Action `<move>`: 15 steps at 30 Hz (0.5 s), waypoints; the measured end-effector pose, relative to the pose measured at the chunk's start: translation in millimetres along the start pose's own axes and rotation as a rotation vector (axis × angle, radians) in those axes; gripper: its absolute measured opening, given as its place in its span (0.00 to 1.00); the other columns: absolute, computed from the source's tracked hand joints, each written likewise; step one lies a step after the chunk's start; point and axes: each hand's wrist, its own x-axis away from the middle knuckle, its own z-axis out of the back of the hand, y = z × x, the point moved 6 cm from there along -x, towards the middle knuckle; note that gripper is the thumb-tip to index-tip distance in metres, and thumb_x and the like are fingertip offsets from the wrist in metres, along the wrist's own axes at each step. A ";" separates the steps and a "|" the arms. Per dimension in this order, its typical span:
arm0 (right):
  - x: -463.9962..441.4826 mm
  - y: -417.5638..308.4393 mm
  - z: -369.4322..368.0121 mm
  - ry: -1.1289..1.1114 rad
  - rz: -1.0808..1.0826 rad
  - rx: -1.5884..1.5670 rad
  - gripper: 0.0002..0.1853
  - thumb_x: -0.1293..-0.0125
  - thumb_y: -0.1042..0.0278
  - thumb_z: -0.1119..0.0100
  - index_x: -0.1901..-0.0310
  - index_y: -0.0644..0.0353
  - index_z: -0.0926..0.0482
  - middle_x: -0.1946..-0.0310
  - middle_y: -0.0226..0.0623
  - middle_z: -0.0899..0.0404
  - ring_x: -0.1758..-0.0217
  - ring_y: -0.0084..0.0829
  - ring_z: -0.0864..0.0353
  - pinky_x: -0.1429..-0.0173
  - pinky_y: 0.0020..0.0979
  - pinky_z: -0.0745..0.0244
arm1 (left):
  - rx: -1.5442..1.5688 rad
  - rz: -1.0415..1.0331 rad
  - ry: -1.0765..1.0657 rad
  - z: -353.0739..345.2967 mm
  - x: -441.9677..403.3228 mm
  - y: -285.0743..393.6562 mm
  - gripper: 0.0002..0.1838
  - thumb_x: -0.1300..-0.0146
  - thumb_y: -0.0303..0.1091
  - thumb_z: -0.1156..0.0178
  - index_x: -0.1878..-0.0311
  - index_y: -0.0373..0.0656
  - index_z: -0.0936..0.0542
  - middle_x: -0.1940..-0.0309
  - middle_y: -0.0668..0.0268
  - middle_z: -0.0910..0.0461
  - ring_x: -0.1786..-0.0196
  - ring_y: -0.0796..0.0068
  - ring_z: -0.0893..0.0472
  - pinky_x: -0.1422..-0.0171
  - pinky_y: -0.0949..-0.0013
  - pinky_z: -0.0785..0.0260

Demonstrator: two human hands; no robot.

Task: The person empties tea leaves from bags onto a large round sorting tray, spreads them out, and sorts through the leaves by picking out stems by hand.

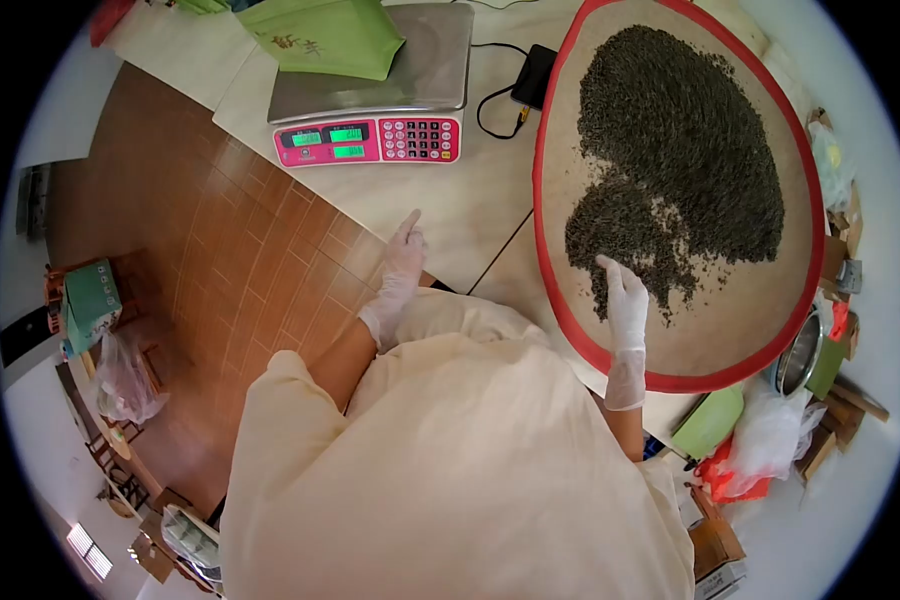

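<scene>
My left hand [403,262], in a thin white glove, is near the table's front edge. Its index finger stretches forward, the others bend loosely, and nothing shows in it. My right hand [626,305], gloved the same way, is over the near part of a round tray [595,345] with a red rim. Its fingertips are at the edge of a spread of dark, dried leaf-like bits [680,140]; the fingers look slightly apart, and I cannot tell whether they touch the bits. Beyond my left hand stands a pink digital scale [420,140] with a green bag [325,40] on its metal pan.
A black device [536,76] with a cable lies between scale and tray. To the right are a metal bowl [798,355], another green bag [710,422] and plastic bags [765,440]. A green box [92,305] stands across the tiled floor [190,260] at left.
</scene>
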 end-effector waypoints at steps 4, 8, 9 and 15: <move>12.2 3.6 6.6 -0.020 -0.275 -0.115 0.17 0.29 0.57 0.51 0.51 0.57 0.18 0.83 0.29 0.23 0.78 0.14 0.30 0.73 0.25 0.33 | 0.157 -0.015 -0.029 5.7 -10.0 -19.0 0.22 0.34 0.26 0.56 0.37 0.44 0.28 0.75 0.77 0.32 0.76 0.87 0.35 0.72 0.80 0.39; 23.1 54.1 23.8 0.109 -0.304 0.136 0.19 0.32 0.59 0.49 0.43 0.54 0.23 0.79 0.39 0.21 0.74 0.26 0.22 0.66 0.30 0.28 | 0.072 0.039 0.020 -1.0 3.5 -10.8 0.22 0.33 0.26 0.57 0.36 0.44 0.29 0.78 0.77 0.36 0.79 0.89 0.39 0.78 0.82 0.46; 26.6 65.9 28.8 0.141 -0.194 0.383 0.21 0.34 0.60 0.48 0.40 0.53 0.26 0.68 0.47 0.19 0.66 0.39 0.18 0.59 0.38 0.25 | 0.110 0.066 0.017 -3.2 16.8 -2.3 0.22 0.33 0.26 0.56 0.36 0.44 0.29 0.78 0.78 0.37 0.79 0.89 0.40 0.79 0.83 0.47; 51.3 156.0 32.8 0.096 -0.445 0.634 0.47 0.46 0.49 0.33 0.30 0.57 0.46 0.44 0.61 0.34 0.41 0.55 0.32 0.41 0.44 0.30 | -0.112 0.123 -0.033 0.7 45.9 -18.1 0.22 0.31 0.34 0.54 0.34 0.43 0.31 0.76 0.79 0.34 0.77 0.87 0.36 0.75 0.80 0.40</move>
